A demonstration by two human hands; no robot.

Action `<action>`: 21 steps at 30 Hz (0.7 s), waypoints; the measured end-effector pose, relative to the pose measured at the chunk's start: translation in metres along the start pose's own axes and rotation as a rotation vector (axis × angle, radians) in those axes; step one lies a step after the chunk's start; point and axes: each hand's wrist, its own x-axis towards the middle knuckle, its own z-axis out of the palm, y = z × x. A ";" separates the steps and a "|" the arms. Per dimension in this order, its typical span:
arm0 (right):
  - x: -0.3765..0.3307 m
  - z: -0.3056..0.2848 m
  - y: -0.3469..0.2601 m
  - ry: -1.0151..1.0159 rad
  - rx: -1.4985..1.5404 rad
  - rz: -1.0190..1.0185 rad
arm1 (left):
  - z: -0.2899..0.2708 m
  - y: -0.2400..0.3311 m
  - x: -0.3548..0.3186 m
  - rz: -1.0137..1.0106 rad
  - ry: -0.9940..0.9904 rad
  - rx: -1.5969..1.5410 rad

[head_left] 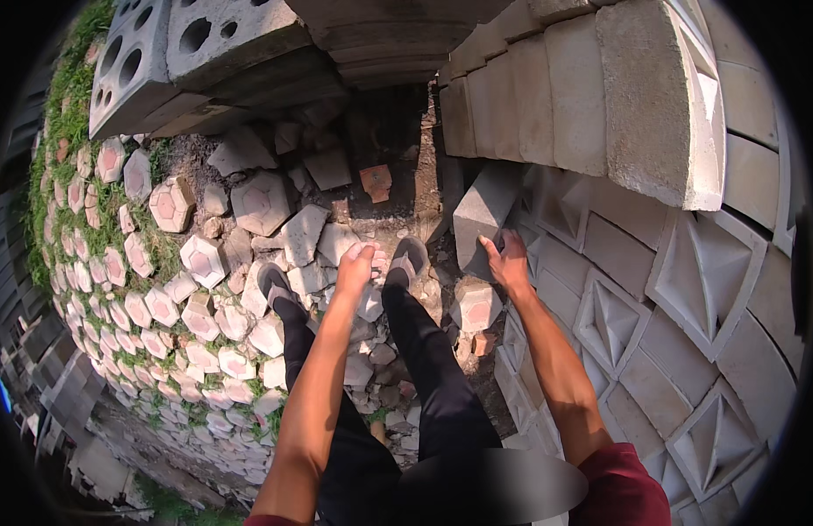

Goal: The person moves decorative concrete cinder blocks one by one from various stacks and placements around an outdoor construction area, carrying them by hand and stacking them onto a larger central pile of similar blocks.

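1. A grey concrete block (483, 210) is seen leaning upright on the ground at the foot of a stack of patterned blocks (678, 289), and it serves as the landmark here.
2. The right hand (508, 261) is laid on the lower right edge of that grey concrete block, with the fingers curled onto its side; a full grip around it cannot be confirmed from this view.
3. The left hand (356, 266) is held to the left of the grey concrete block, well apart from it, with the fingers bent loosely downward and nothing seen inside them.
4. Two dark shoes (408, 259) are planted on rubble to the left of the block, the nearer one lying between the left hand and the block.
5. A broken hexagonal paver (476, 307) with a pink centre is found just below the block, close under the right hand.
6. A reddish brick fragment (376, 182) is seen on bare soil up and to the left of the block.
7. Many hexagonal pavers (165, 302) with pink centres are scattered over grass far to the left of the block.
8. Blocks with round holes (161, 44) are stacked far up and to the left of it.
9. A row of plain grey slabs (546, 96) is stood on edge directly above the block.
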 end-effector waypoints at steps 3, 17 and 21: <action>-0.036 -0.067 -0.070 -0.237 0.235 0.026 | -0.021 -0.008 -0.015 -0.027 0.030 -0.026; -0.171 -0.166 -0.411 -0.810 0.601 -0.400 | -0.068 -0.047 -0.221 0.069 -0.214 -0.999; -0.190 -0.132 -0.475 -1.055 0.519 -0.475 | -0.149 -0.046 -0.253 0.158 -0.223 -1.355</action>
